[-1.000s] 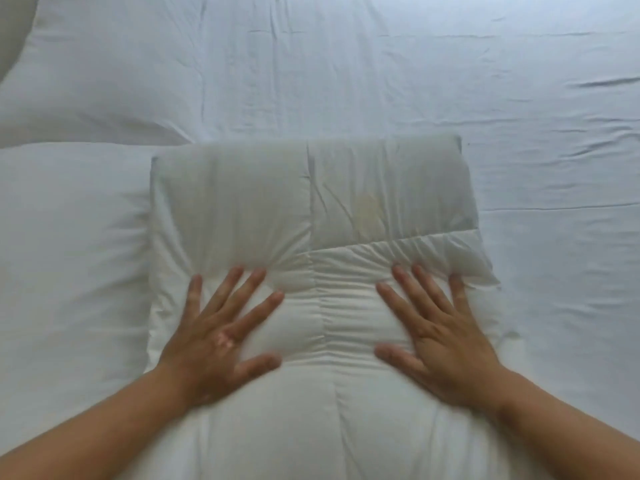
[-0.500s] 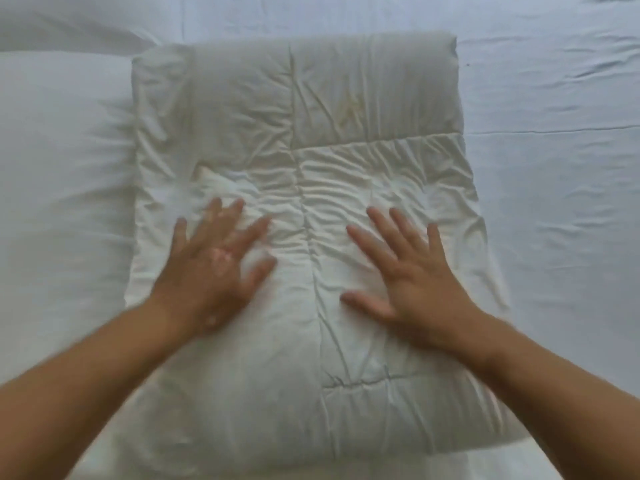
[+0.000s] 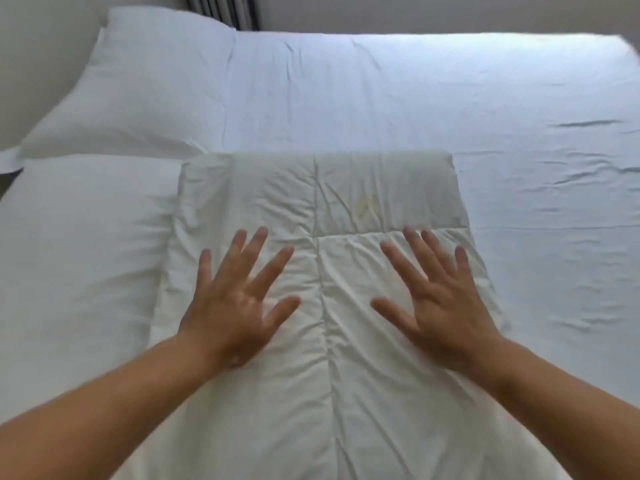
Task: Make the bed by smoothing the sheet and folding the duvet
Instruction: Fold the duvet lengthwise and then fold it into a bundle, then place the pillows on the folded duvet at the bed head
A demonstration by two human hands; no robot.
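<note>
The folded cream duvet [image 3: 346,188] lies as a thick rectangle in the middle of the bed, with a faint yellowish stain near its far end. Under it spreads the white sheet [image 3: 450,105], lightly creased on the right. My left hand [image 3: 235,303] is spread flat over the duvet's left half, fingers straight and apart. On the duvet's right half my right hand [image 3: 440,299] is spread the same way. I cannot tell whether the palms press the fabric or hover just above it.
Two white pillows lie on the left, one at the back [image 3: 138,88] and one nearer [image 3: 79,254], touching the duvet's left edge. A dark curtain [image 3: 221,10] hangs beyond the bed's far edge. A beige wall [image 3: 38,64] borders the left.
The view has tilted up, bringing the far pillow, the bed's far edge and the curtain into sight. Both hands stay spread on the duvet, a little farther apart than half a second ago.
</note>
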